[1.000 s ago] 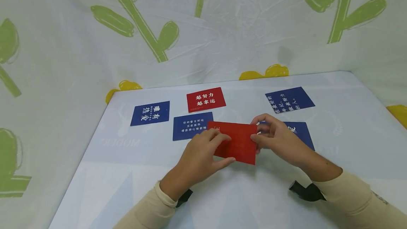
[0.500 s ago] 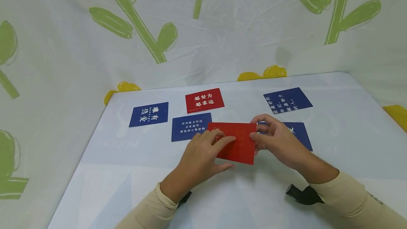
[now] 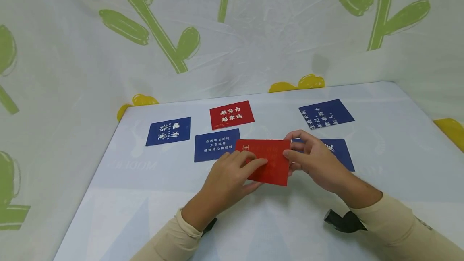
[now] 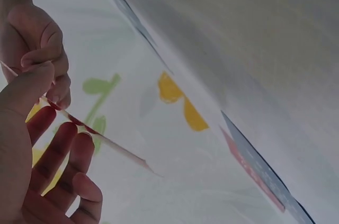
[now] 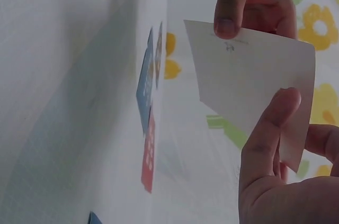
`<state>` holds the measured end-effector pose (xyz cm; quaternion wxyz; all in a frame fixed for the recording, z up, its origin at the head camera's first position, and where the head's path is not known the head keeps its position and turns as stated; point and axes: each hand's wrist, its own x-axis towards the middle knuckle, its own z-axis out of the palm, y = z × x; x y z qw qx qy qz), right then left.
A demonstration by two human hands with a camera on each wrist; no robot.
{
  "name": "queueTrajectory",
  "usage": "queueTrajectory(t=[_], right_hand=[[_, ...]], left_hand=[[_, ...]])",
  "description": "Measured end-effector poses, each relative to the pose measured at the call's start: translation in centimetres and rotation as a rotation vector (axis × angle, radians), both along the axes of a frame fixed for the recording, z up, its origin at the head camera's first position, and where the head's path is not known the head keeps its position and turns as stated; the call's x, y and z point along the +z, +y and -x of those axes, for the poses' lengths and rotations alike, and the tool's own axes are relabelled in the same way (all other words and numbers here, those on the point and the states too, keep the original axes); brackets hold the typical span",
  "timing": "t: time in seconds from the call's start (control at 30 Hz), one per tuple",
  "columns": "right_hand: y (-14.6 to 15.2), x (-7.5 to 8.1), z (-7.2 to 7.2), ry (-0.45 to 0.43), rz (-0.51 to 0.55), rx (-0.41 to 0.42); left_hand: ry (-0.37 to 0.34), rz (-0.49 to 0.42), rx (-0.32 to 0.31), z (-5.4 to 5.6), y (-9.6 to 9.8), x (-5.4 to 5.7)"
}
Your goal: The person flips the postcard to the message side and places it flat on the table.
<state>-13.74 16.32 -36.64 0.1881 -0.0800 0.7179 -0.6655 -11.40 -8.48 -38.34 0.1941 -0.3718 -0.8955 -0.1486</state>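
A red card (image 3: 275, 164) with pale lettering is held up above the white table, between both hands. Its plain back (image 5: 254, 70) shows pale in the right wrist view, with a small mark near one edge. My left hand (image 3: 228, 176) pinches the card's left part, fingers across the red face and thumb (image 5: 226, 25) on the back. At the right edge my right hand (image 3: 319, 162) pinches it between thumb and fingers. Behind that hand lies a blue card (image 3: 342, 154), partly hidden. Just left of the held card is another blue card (image 3: 217, 145) with white lettering.
Farther back on the table (image 3: 152, 208) lie a red card (image 3: 232, 115), a blue card (image 3: 168, 131) at left and a blue card (image 3: 326, 113) at right. A patterned white curtain (image 3: 253, 47) rises behind. Black straps (image 3: 344, 221) hang near the wrists.
The left thumb has moved from below the card's lower edge to behind it. The left fingers have shifted slightly across the red face. The whole view has drifted a little.
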Motion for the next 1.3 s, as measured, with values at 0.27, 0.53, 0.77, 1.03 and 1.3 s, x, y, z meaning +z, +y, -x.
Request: queueTrajectory(t=[0.27, 0.53, 0.77, 1.03, 1.3], right_hand=[[0.1, -0.3, 0.2, 0.009, -0.005, -0.007], [0.0, -0.1, 0.1, 0.014, -0.034, -0.040], [0.1, -0.2, 0.2, 0.011, -0.069, -0.051], [0.3, -0.4, -0.2, 0.067, -0.118, -0.040], [0.4, -0.8, -0.9, 0.152, -0.110, -0.058]], left_hand=[[0.085, -0.018, -0.021, 0.1, -0.2, 0.1], [0.174, -0.067, -0.019, 0.0, -0.3, 0.3], [0.212, -0.093, -0.006, 0.1, -0.3, 0.4], [0.279, -0.138, -0.007, 0.2, -0.4, 0.5], [0.241, -0.258, 0.041, 0.3, -0.4, 0.3]])
